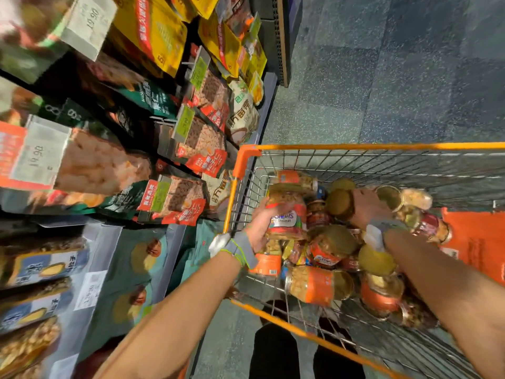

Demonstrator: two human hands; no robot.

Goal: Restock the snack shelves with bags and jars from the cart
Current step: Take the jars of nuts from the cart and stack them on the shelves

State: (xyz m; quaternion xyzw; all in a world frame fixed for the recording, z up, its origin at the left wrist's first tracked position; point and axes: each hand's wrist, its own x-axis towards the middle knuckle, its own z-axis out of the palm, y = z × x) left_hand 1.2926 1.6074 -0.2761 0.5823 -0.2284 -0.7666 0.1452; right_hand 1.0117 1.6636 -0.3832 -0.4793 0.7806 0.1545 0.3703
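An orange-rimmed wire cart holds several nut jars with orange labels and gold lids. My left hand grips a cashew jar at the cart's left side, fingers curled round its label. My right hand reaches into the jar pile and closes over a gold-lidded jar; its fingers are partly hidden among the jars. More jars lie on their sides nearer me. The snack shelves stand to the left, filled with bags.
Hanging snack bags and price tags crowd the shelves at left. An orange bag or panel sits at the cart's right side. Grey speckled floor lies beyond the cart. My dark shoes stand below the cart's near rim.
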